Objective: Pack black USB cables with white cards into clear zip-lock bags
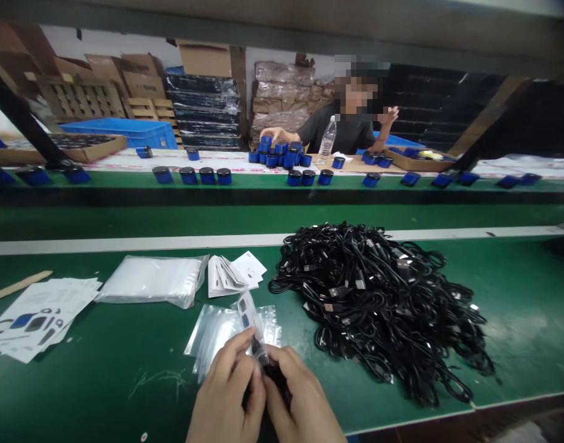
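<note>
Black cable [262,355] sits at near centre, pinched by the left hand [230,387] and right hand [300,394] beside a printed leaflet [245,312], the cable pile [378,301] lying right, seemingly for easy reach.

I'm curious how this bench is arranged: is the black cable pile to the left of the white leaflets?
No, the black cable pile lies to the right of the white leaflets on the green bench.
</note>
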Demonstrator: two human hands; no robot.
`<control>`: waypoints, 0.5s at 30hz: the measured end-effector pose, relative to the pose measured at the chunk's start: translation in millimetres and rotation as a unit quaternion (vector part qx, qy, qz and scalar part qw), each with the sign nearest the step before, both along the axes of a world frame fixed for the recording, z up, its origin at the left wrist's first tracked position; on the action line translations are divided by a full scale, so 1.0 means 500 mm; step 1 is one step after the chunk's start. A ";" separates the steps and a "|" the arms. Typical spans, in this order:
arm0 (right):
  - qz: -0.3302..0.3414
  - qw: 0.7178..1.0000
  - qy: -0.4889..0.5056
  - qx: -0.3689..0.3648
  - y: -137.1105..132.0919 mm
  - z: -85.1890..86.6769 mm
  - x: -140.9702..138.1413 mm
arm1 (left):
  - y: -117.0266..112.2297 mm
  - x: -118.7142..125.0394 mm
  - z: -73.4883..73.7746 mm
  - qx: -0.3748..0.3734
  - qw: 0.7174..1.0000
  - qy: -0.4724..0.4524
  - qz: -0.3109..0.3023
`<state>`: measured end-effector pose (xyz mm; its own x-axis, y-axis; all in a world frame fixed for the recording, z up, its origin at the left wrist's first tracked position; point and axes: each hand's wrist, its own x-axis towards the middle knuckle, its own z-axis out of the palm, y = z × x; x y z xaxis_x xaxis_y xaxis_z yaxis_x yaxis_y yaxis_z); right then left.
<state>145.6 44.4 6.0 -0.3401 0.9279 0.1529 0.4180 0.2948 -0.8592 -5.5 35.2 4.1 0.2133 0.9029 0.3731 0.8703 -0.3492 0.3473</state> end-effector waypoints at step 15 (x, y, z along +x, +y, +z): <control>0.012 0.993 0.105 -0.059 -0.009 0.009 0.034 | -0.019 -0.002 0.009 -0.012 0.998 -0.059 0.004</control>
<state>162.5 39.7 10.5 -0.3347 0.9354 0.1139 0.2210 0.1954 -0.9555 -6.4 26.0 8.4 0.1618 0.9136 0.3732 0.8252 -0.3326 0.4566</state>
